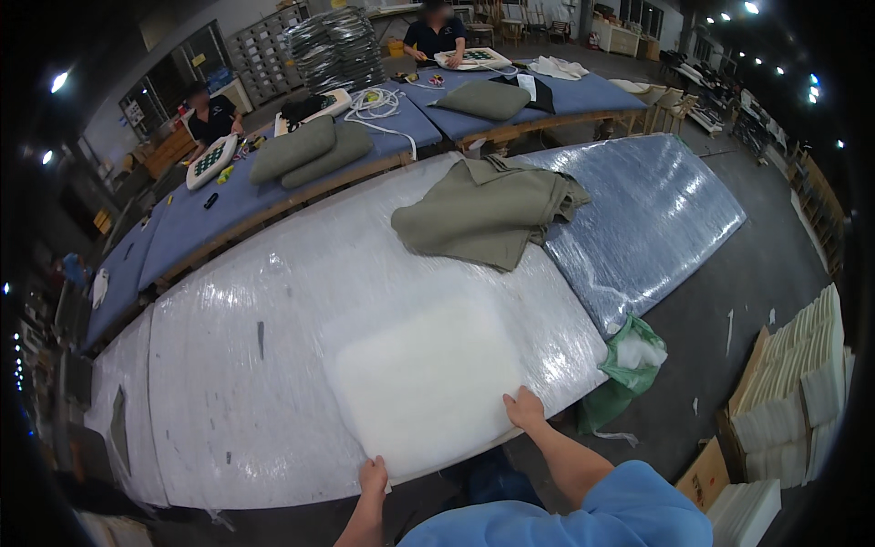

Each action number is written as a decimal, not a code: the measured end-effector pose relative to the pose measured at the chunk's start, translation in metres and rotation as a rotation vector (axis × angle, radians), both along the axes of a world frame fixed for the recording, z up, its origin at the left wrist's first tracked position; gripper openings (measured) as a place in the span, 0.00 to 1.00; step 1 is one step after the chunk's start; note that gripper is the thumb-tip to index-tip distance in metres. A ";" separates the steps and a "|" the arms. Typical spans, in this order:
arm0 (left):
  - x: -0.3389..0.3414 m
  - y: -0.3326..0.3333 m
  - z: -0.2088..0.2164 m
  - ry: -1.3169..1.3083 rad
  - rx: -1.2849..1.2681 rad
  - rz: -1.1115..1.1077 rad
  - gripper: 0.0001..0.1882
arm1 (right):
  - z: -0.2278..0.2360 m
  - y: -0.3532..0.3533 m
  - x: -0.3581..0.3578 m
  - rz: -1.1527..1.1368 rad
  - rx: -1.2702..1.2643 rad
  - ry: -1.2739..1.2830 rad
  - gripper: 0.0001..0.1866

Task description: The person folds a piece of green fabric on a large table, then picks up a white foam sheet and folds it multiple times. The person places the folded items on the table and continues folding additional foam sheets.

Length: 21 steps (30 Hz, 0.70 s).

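A white square of fluffy cushion padding [433, 374] lies flat near the front edge of a plastic-wrapped table [237, 374]. My left hand [373, 476] is closed on its near left corner. At its near right corner my right hand [524, 408] is closed too, with the fingers curled round the edge and partly hidden. Beyond the padding, a heap of olive-green fabric [483, 214] lies crumpled on the wrapped surface.
To the right is a blue plastic-covered table section [647, 219]; a green bag [629, 365] with white stuffing hangs at its corner. Foam sheets [793, 392] stand stacked at far right. Behind, green cushions [301, 150] lie on a blue worktable [219, 210], where two people work.
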<state>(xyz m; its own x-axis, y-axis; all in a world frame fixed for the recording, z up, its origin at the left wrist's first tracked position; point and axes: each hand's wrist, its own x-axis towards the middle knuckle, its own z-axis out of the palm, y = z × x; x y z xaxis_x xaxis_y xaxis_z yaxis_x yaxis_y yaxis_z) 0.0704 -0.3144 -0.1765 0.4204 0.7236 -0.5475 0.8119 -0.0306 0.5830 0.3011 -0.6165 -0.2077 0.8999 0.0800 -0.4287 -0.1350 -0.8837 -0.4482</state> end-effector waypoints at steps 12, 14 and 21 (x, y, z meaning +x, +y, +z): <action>-0.004 0.017 -0.020 -0.271 -0.541 0.351 0.34 | -0.011 -0.017 0.031 -0.018 0.025 0.159 0.43; -0.004 0.018 -0.022 -0.325 -0.675 0.439 0.34 | -0.010 -0.020 0.035 -0.040 0.048 0.219 0.43; -0.011 0.025 -0.008 -0.348 -0.838 0.408 0.32 | 0.012 -0.022 0.051 -0.051 0.043 0.394 0.45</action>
